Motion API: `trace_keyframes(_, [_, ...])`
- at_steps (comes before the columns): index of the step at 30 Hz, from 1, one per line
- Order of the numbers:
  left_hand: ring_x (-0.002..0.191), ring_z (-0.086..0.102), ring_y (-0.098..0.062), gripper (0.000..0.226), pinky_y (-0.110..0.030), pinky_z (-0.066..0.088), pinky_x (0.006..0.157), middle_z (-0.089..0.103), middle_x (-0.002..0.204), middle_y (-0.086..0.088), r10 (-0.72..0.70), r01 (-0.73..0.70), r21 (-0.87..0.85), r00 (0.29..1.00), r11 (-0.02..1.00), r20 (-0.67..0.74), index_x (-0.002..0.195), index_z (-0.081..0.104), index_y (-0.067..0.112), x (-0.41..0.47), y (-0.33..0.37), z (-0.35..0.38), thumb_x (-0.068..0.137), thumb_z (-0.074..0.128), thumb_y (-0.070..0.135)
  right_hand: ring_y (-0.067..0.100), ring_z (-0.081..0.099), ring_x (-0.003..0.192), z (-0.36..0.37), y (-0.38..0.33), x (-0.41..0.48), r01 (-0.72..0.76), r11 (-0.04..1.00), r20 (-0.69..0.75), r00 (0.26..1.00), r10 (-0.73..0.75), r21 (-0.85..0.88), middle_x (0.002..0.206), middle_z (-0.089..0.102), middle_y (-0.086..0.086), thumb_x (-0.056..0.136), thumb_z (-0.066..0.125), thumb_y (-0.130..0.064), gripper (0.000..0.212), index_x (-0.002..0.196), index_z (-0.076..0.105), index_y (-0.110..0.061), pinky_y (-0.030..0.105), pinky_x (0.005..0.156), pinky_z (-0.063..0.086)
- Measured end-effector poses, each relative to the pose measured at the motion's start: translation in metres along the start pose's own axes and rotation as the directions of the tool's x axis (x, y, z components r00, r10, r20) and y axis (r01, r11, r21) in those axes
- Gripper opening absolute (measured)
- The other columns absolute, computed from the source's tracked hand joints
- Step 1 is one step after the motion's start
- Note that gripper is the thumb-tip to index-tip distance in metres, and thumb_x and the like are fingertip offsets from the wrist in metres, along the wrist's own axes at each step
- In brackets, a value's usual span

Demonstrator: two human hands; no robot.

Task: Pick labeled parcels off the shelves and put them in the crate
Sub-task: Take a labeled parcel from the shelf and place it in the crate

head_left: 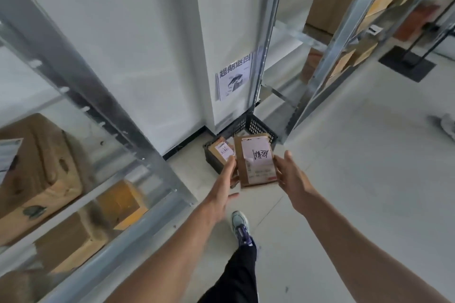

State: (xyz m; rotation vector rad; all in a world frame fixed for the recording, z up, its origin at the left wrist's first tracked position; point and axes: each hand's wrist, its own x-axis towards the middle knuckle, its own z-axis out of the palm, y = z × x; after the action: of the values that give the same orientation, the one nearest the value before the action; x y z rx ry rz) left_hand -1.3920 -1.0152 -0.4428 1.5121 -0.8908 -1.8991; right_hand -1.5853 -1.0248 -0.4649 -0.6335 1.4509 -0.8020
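Your left hand (225,179) and right hand (289,174) flank a labeled cardboard parcel (256,160), fingers straight and lying along its two side edges, not curled round it. The parcel sits over the near edge of the black crate (258,126); you can't tell whether it touches the rim. Inside the crate, to the left, lies a smaller labeled parcel (219,155). Just behind the crate stands a white pillar (221,32) with a poster (234,76). Your shoe (240,226) is nearer you than the crate.
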Motion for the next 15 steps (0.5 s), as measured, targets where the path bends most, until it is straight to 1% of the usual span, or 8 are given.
trace_keyframes(2, [0.13,0.049,-0.01,0.063,-0.052,0.035,0.112,0.059,0.119,0.026,0.002,-0.003,-0.035,1.0,0.999,-0.02,0.146,0.044,0.043,0.032,0.006,0.004,0.096,0.025,0.078,0.016,0.066,0.114,-0.007,-0.012,0.036,-0.011,0.999,0.001,1.0,0.011,-0.031,0.113,0.078,-0.003,0.107,0.015,-0.06,0.065,0.126,0.068,-0.026,0.038,0.111,0.041])
trace_keyframes(5, [0.13,0.05,-0.008,0.068,-0.05,0.036,0.11,0.061,0.132,0.016,0.005,-0.008,-0.073,0.999,0.997,-0.041,0.146,0.047,0.041,0.086,0.017,0.007,0.094,0.028,0.081,0.018,0.067,0.111,-0.011,-0.037,0.091,-0.025,0.996,-0.003,1.0,0.025,-0.086,0.103,0.079,-0.002,0.108,0.017,-0.059,0.061,0.112,0.071,-0.03,0.043,0.115,0.037])
trace_keyframes(8, [0.132,0.05,-0.012,0.074,-0.049,0.037,0.108,0.057,0.141,0.009,-0.011,0.002,-0.131,0.997,0.991,-0.072,0.147,0.044,0.038,0.129,0.031,0.01,0.089,0.032,0.081,0.02,0.065,0.114,-0.015,-0.06,0.139,-0.062,0.988,-0.015,0.998,0.061,-0.138,0.099,0.08,-0.003,0.107,0.018,-0.061,0.061,0.097,0.073,-0.036,0.051,0.121,0.028])
trace_keyframes(9, [0.133,0.05,-0.013,0.072,-0.049,0.037,0.109,0.056,0.142,0.008,-0.021,0.008,-0.15,0.996,0.989,-0.081,0.145,0.044,0.039,0.142,0.036,0.011,0.088,0.033,0.08,0.021,0.065,0.115,-0.017,-0.066,0.152,-0.078,0.985,-0.013,0.997,0.077,-0.151,0.098,0.08,-0.004,0.107,0.019,-0.061,0.062,0.095,0.074,-0.036,0.053,0.122,0.027])
trace_keyframes(11, [0.133,0.049,-0.016,0.063,-0.052,0.034,0.112,0.055,0.144,0.007,-0.049,0.031,-0.185,0.994,0.982,-0.093,0.137,0.045,0.043,0.167,0.045,0.013,0.087,0.033,0.08,0.017,0.066,0.112,-0.021,-0.077,0.182,-0.105,0.978,-0.001,0.994,0.107,-0.178,0.097,0.08,-0.006,0.107,0.019,-0.061,0.061,0.099,0.073,-0.035,0.052,0.122,0.028])
trace_keyframes(13, [0.133,0.049,-0.018,0.056,-0.053,0.033,0.112,0.054,0.143,0.007,-0.08,0.048,-0.228,0.988,0.973,-0.131,0.131,0.047,0.045,0.19,0.053,0.013,0.089,0.032,0.079,0.012,0.065,0.109,-0.023,-0.085,0.206,-0.123,0.975,0.013,0.992,0.128,-0.185,0.095,0.08,-0.01,0.108,0.019,-0.059,0.055,0.104,0.069,-0.036,0.047,0.121,0.032])
trace_keyframes(15, [0.135,0.048,-0.019,0.05,-0.053,0.033,0.112,0.054,0.145,0.006,-0.119,0.071,-0.267,0.979,0.961,-0.167,0.132,0.047,0.043,0.212,0.06,0.013,0.097,0.032,0.075,0.009,0.065,0.106,-0.025,-0.092,0.227,-0.133,0.972,0.029,0.99,0.141,-0.192,0.094,0.078,-0.012,0.108,0.02,-0.058,0.051,0.105,0.066,-0.037,0.042,0.116,0.037])
